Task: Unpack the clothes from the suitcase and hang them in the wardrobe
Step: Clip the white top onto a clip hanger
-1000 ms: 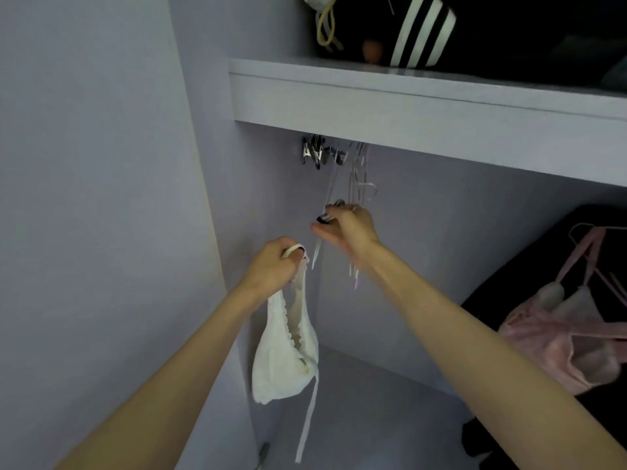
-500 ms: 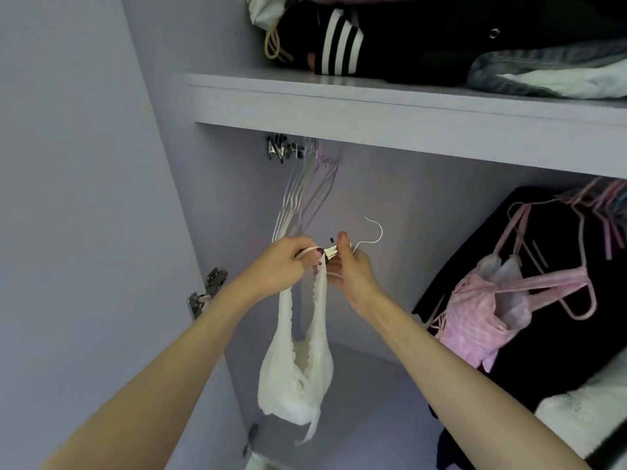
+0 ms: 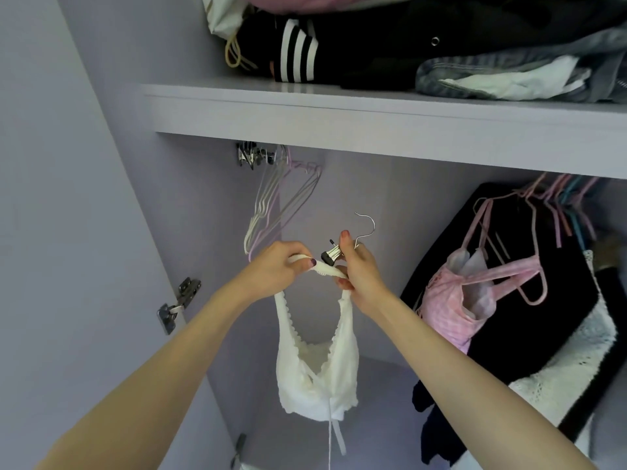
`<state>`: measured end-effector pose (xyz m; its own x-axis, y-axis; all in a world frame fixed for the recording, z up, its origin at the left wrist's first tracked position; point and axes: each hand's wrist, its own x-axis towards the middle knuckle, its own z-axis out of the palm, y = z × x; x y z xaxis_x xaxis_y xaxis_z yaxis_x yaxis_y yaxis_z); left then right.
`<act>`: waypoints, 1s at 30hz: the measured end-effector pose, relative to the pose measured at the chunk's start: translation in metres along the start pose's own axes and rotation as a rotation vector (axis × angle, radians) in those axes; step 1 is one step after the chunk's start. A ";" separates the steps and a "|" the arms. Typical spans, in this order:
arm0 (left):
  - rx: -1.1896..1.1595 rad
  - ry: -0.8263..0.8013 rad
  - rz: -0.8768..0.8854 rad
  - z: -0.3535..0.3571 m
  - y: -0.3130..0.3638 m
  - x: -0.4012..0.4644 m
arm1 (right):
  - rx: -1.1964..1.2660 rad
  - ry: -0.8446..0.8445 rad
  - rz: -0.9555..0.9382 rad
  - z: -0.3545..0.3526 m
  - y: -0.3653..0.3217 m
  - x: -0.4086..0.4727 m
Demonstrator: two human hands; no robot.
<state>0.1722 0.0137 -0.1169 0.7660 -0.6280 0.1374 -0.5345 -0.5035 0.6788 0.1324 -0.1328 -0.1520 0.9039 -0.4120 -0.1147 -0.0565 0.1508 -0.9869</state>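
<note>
A white lace top [image 3: 317, 374] hangs from its neck strap in front of the open lilac wardrobe. My left hand [image 3: 276, 269] pinches the strap at its left end. My right hand [image 3: 358, 271] grips a small metal clip hanger [image 3: 342, 249], whose wire hook rises above the fingers and whose black-tipped clip sits just over the strap. The same hand's lower fingers touch the strap's right end. Both hands are held below the rail, where several bare wire hangers [image 3: 276, 205] hang at the left. The suitcase is out of view.
The wardrobe shelf [image 3: 373, 117] above carries folded dark, striped and denim clothes. A pink camisole [image 3: 454, 300] on a pink hanger and black and white garments hang at the right. The open door [image 3: 68, 232] with its hinge [image 3: 178, 305] stands at the left.
My right hand came down from the rail with the clip hanger and met my left hand at the strap. The view has moved in closer; the top now hangs spread between both hands.
</note>
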 end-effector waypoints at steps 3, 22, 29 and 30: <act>0.025 0.007 -0.015 0.002 0.001 0.007 | -0.010 -0.036 -0.030 -0.004 -0.003 0.000; -0.070 0.118 -0.083 0.009 -0.033 0.017 | -0.106 -0.213 -0.002 -0.003 -0.001 0.012; 0.110 0.543 0.129 0.005 -0.039 0.024 | -0.217 0.024 -0.191 0.001 -0.001 0.043; 0.168 0.660 0.211 0.003 -0.041 0.026 | -0.259 0.079 -0.232 -0.001 0.000 0.052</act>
<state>0.2134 0.0164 -0.1431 0.6681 -0.2585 0.6977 -0.7022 -0.5292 0.4764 0.1789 -0.1553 -0.1584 0.8700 -0.4787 0.1177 0.0319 -0.1834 -0.9825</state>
